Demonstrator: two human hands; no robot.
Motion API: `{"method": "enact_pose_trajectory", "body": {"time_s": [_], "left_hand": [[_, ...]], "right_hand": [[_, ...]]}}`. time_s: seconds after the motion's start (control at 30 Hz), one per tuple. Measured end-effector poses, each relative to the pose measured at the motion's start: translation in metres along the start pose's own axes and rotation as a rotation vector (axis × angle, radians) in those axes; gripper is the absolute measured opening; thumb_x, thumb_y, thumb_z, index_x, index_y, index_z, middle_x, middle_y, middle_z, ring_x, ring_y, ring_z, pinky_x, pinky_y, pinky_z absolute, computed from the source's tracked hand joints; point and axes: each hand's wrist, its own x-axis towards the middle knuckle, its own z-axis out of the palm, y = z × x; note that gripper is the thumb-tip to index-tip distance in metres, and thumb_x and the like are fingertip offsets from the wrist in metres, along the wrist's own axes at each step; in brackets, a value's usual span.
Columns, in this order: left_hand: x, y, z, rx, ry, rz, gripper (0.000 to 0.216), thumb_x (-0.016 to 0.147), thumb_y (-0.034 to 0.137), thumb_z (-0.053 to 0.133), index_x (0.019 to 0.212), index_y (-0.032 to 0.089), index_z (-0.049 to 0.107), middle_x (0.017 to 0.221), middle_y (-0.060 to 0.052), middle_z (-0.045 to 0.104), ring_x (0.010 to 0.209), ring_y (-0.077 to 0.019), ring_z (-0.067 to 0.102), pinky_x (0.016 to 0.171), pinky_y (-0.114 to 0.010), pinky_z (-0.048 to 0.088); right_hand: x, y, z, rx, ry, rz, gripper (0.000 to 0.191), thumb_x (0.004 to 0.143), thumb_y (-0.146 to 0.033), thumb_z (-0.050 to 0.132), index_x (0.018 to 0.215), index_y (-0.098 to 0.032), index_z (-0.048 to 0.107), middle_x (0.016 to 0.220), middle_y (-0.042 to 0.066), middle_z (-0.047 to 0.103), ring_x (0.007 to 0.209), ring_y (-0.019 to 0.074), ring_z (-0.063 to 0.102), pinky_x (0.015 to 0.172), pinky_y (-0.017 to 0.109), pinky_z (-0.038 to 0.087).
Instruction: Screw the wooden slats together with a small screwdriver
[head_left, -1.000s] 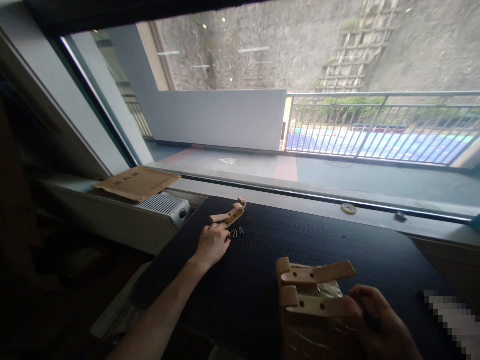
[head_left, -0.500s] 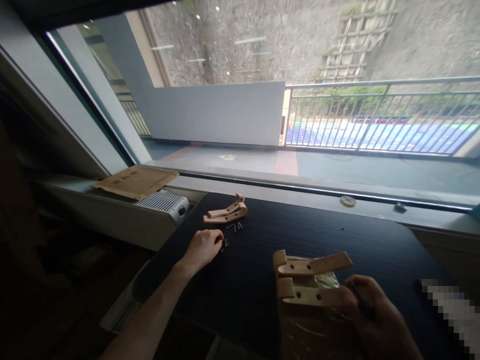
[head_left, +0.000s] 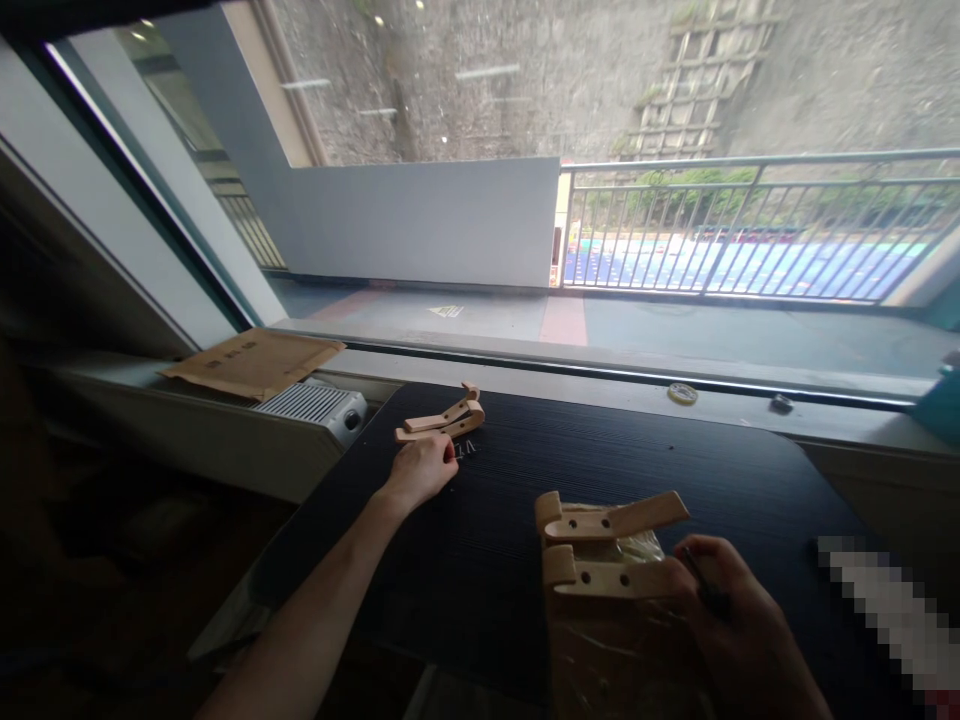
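My left hand (head_left: 421,466) reaches over the black table with its fingers pinched together. What the fingertips hold, if anything, is hidden. Several small screws (head_left: 465,449) lie just beyond those fingers, and a pair of curved wooden hooks (head_left: 457,415) rests behind them. Closed around what looks like a dark-handled screwdriver (head_left: 709,590), my right hand (head_left: 739,620) is at the near right. Its fingers are beside the end of a wooden hook with two dark holes (head_left: 611,579). A second such hook (head_left: 615,520) lies behind it. Both are on a plastic-wrapped brown package (head_left: 615,650).
A brown envelope (head_left: 259,360) lies on top of a white heater (head_left: 322,405) at the left. On the windowsill are a roll of tape (head_left: 682,393) and a small dark object (head_left: 781,403). A blurred-out patch (head_left: 877,610) covers something at the table's right side.
My left hand has moved away from me and to the right, over where the nearer screws lay. My right hand stays by the wooden hook. The whole view has shifted slightly.
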Motion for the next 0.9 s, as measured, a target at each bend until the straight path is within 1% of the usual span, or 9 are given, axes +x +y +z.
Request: {"method": "enact_pose_trajectory", "body": {"time_s": [0.13,0.23,0.3,0.4,0.5,0.6,0.67,0.77,0.9], "left_hand": [[0.009,-0.002,-0.010,-0.077,0.011,0.031,0.018,0.076,0.024,0.052,0.081,0.021,0.068,0.086,-0.005,0.071,0.082,-0.0204,0.065,0.071,-0.027,0.045],[-0.002,0.006,-0.025,-0.147,0.017,0.060,0.023,0.080,0.028,0.048,0.085,0.020,0.069,0.086,-0.004,0.070,0.080,-0.0199,0.065,0.069,-0.027,0.046],[-0.018,0.023,-0.039,-0.230,0.012,0.131,0.027,0.083,0.032,0.044,0.089,0.021,0.068,0.089,-0.001,0.069,0.081,-0.0170,0.064,0.070,-0.024,0.046],[-0.050,0.064,-0.063,-0.489,-0.039,0.367,0.021,0.080,0.034,0.053,0.090,0.022,0.067,0.089,0.000,0.068,0.084,-0.0162,0.062,0.072,-0.023,0.046],[-0.074,0.106,-0.077,-0.519,-0.213,0.584,0.015,0.081,0.030,0.055,0.087,0.023,0.067,0.086,0.002,0.067,0.080,-0.0138,0.061,0.071,-0.022,0.046],[-0.083,0.137,-0.076,-0.386,-0.312,0.789,0.016,0.082,0.020,0.053,0.082,0.022,0.069,0.086,0.000,0.066,0.082,-0.0132,0.060,0.076,-0.022,0.044],[-0.083,0.151,-0.070,-0.256,-0.330,0.883,0.017,0.082,0.018,0.053,0.076,0.020,0.068,0.082,-0.001,0.065,0.081,-0.0140,0.058,0.080,-0.025,0.042],[-0.081,0.160,-0.059,-0.144,-0.338,0.956,0.021,0.085,0.018,0.051,0.070,0.019,0.065,0.080,-0.002,0.063,0.080,-0.0142,0.057,0.083,-0.028,0.039],[-0.079,0.162,-0.048,-0.088,-0.346,0.968,0.023,0.087,0.020,0.049,0.072,0.019,0.066,0.081,-0.003,0.063,0.079,-0.0148,0.056,0.085,-0.030,0.038]], "right_hand": [[0.000,0.001,0.002,0.012,0.005,-0.013,0.030,0.078,-0.049,0.046,0.092,-0.024,0.052,0.071,0.001,0.066,0.062,0.0176,0.060,0.052,0.026,0.040],[0.000,0.002,0.002,0.008,0.008,-0.017,0.027,0.078,-0.047,0.047,0.090,-0.024,0.052,0.065,-0.001,0.062,0.058,0.0167,0.057,0.053,0.026,0.040],[0.000,0.001,0.001,0.006,0.002,-0.019,0.024,0.078,-0.044,0.047,0.089,-0.024,0.051,0.060,-0.004,0.057,0.053,0.0154,0.053,0.051,0.025,0.040],[0.001,-0.004,-0.003,0.038,-0.030,-0.058,0.021,0.079,-0.041,0.048,0.089,-0.023,0.049,0.059,-0.005,0.055,0.050,0.0140,0.050,0.050,0.024,0.039],[0.002,-0.009,-0.006,0.072,-0.079,-0.096,0.020,0.081,-0.039,0.049,0.090,-0.022,0.048,0.061,-0.004,0.057,0.051,0.0138,0.052,0.050,0.024,0.040],[0.002,-0.013,-0.007,0.092,-0.063,-0.095,0.018,0.082,-0.039,0.048,0.088,-0.022,0.047,0.056,-0.005,0.054,0.048,0.0138,0.050,0.048,0.024,0.037],[0.002,-0.014,-0.006,0.115,-0.044,-0.097,0.018,0.082,-0.039,0.048,0.087,-0.022,0.047,0.057,-0.004,0.055,0.048,0.0141,0.050,0.048,0.025,0.037],[0.002,-0.016,-0.004,0.151,-0.033,-0.105,0.017,0.083,-0.039,0.048,0.085,-0.022,0.047,0.058,-0.004,0.056,0.049,0.0143,0.051,0.049,0.025,0.037],[0.002,-0.019,-0.005,0.188,-0.036,-0.120,0.014,0.082,-0.035,0.048,0.085,-0.021,0.047,0.057,-0.004,0.056,0.048,0.0135,0.051,0.048,0.025,0.037]]}}
